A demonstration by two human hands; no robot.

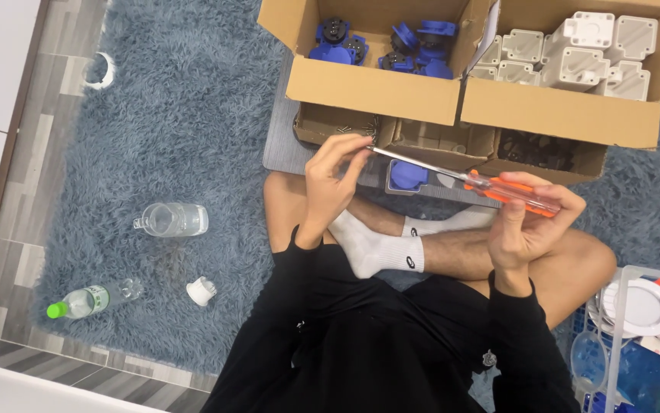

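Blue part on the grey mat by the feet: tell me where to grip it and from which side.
Grip the blue part across its rounded side edges, coming straight down from above. It lies flat on the grey mat, with boxes close behind it and the screwdriver shaft crossing just above, so a top approach looks most open.

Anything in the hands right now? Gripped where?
A screwdriver: the right hand grips its orange handle, while the left hand pinches the tip end of the metal shaft between its fingertips.
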